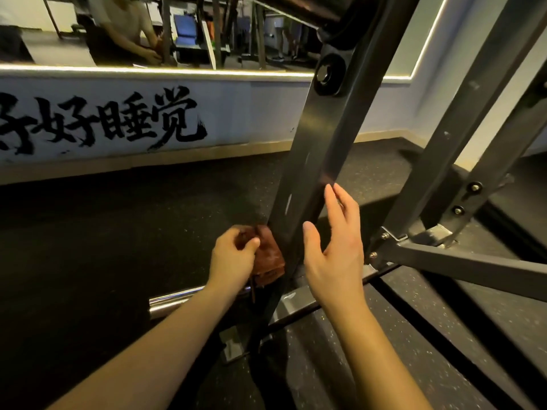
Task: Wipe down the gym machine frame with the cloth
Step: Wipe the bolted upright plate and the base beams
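Left hand is closed round a brown cloth: fingers curled, thumb on top, bunching it. The cloth is pressed against the left face of the dark frame post, low down, just right of the left hand's knuckles. A bit of it hangs below the hand. The post leans up and to the right, away from both hands, with a round cap on it well above them.

Right hand is open and holds nothing: fingers straight and close together, thumb spread to the left, palm turned toward the post. It sits just right of the post, level with the cloth and reaching higher. Its fingertips overlap the post's right edge (contact or a small gap: cannot tell from this angle).

The post stands between the two hands.

Below the left wrist a chrome bar lies low, running left. Right of the right hand a grey beam runs out sideways. Above that is a slanted grey brace, and further right two bolts sit on a grey plate. Dark speckled floor lies under everything.

Beyond the hands there's a pale wall with black lettering, a light strip above that, then a mirror showing a person bent over among gym gear.
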Demonstrator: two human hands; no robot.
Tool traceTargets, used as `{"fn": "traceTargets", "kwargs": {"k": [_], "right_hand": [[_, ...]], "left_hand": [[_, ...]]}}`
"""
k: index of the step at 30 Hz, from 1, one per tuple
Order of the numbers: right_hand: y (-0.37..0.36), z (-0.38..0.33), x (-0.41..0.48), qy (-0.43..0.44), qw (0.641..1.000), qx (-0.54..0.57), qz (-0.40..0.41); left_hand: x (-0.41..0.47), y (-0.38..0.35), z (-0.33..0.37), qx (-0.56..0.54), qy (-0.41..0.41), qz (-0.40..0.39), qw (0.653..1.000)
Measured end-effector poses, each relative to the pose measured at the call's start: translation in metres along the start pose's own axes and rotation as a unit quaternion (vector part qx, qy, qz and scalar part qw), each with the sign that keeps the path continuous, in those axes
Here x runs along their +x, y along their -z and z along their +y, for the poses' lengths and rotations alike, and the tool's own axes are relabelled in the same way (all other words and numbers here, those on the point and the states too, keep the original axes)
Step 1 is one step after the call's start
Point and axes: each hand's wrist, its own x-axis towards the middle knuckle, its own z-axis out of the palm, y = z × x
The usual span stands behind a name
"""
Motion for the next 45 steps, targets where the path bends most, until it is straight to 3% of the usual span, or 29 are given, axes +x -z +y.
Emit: {"fn": "traceTargets", "kwargs": {"k": [3, 10, 15, 20, 22, 25, 26, 32, 38, 43, 45], "right_hand": [[-0.007, 0.008, -0.004, -0.002, 1.000, 0.006, -0.003], [-0.002, 0.009, -0.004, -0.009, 0.999, 0.028, -0.023], [-0.002, 0.008, -0.006, -0.022, 0.998, 0.044, -0.042], [-0.003, 0.010, -0.010, -0.027, 0.996, 0.053, -0.061], [-0.003, 0.010, -0.010, -0.031, 0.996, 0.049, -0.069], [0.000, 0.010, -0.010, -0.033, 0.996, 0.023, -0.079], [0.001, 0.010, -0.010, -0.031, 0.996, 0.016, -0.084], [0.003, 0.003, -0.003, 0.000, 0.997, 0.007, -0.082], [0.012, 0.001, 0.000, -0.006, 0.994, -0.016, -0.107], [0.016, 0.000, 0.004, 0.002, 0.995, -0.020, -0.101], [0.016, -0.002, 0.004, -0.008, 0.994, -0.016, -0.104]], "left_hand": [[0.000, 0.005, -0.013, -0.009, 0.038, -0.018, 0.999], [-0.002, -0.001, 0.032, -0.027, -0.083, 0.027, 0.996], [-0.007, -0.002, 0.010, 0.048, -0.011, 0.022, 0.999], [-0.010, -0.007, 0.060, -0.021, -0.170, 0.041, 0.984], [-0.014, -0.011, 0.044, -0.037, -0.133, 0.055, 0.989], [-0.014, -0.012, 0.007, 0.008, -0.012, 0.045, 0.999], [-0.012, -0.010, 0.006, 0.026, -0.012, 0.042, 0.999], [-0.017, -0.011, 0.073, -0.042, -0.222, 0.052, 0.973], [-0.015, -0.009, 0.028, -0.004, -0.112, 0.063, 0.992], [-0.027, -0.010, 0.074, -0.038, -0.268, 0.037, 0.962], [-0.023, -0.008, 0.062, -0.016, -0.260, 0.050, 0.964]]}}
